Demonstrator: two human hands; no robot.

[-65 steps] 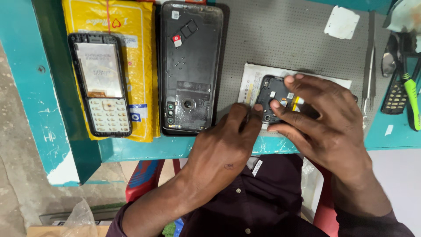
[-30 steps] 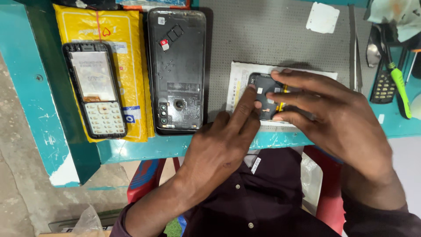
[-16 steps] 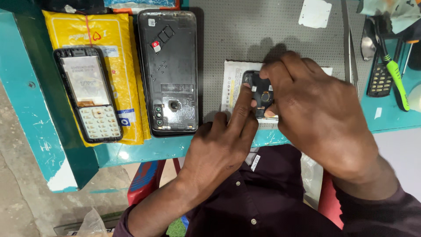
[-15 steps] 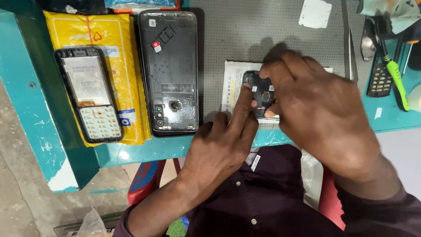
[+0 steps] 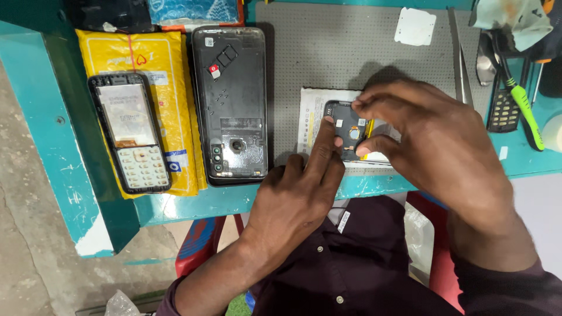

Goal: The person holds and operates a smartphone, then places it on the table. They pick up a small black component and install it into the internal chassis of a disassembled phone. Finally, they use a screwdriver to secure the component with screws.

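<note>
both hands have shifted left on the small phone part (image 5: 349, 130): left hand (image 5: 298, 196) presses one forefinger, right hand (image 5: 436, 146) pinches its edges narrowly.

A small dark phone part (image 5: 349, 130) with a round centre lies flat on white paper (image 5: 310, 111).

Likely a phone repair workbench — opened phones (image 5: 230, 105), a grey work mat (image 5: 351, 52), tweezers (image 5: 459, 58).
</note>
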